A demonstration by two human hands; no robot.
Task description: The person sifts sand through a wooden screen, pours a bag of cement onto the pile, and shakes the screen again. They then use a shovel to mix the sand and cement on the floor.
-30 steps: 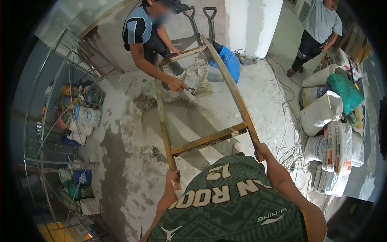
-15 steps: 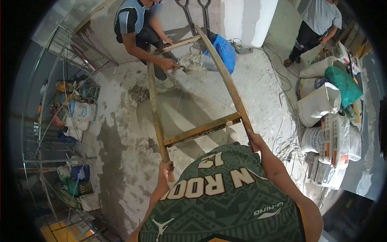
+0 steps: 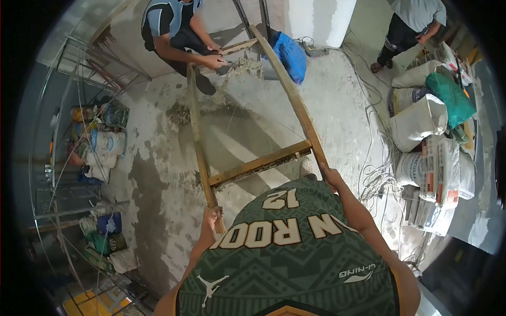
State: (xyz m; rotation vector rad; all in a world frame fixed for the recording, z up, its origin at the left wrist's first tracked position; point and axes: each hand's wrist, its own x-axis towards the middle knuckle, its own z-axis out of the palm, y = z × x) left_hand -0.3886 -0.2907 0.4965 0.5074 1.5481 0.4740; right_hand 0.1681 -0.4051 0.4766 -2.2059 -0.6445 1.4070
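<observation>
From my distant station I am viewing a brown, ladder-shaped wooden frame [image 3: 261, 162] that is spanning the gap between wearer and crouching co-worker [image 3: 169, 37]. My left hand [image 3: 212, 215] is gripping its near left end; my right hand [image 3: 331, 176] is gripping its near right end. Just inside its far left corner, a co-worker's hand [image 3: 214, 62] is holding something indistinct. A crumpled blue plastic bag [image 3: 291, 59] is resting beside the frame's far right. I am judging this step as steadying; any next move is calling for even, two-handed support.

the stained wooden frame [image 3: 261, 164], two long rails [image 3: 288, 87] joined by two crossbars [image 3: 237, 173], stretches lengthwise, far end near the blue bag [image 3: 291, 58].
</observation>
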